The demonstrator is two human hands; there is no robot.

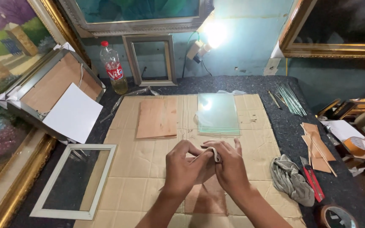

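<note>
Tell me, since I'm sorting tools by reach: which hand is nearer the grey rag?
Right. The right hand sits just left of the grey rag; the left hand lies farther left, beyond the right one.

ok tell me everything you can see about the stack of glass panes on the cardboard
The stack of glass panes lies flat on the cardboard sheet covering the table, beyond both hands and just right of a thin brown board. The panes are clear, rectangular and greenish at the edges, piled with their near edges slightly stepped. The top pane reflects the lamp as a bright spot. Nothing rests on the stack, and neither hand touches it.
</note>
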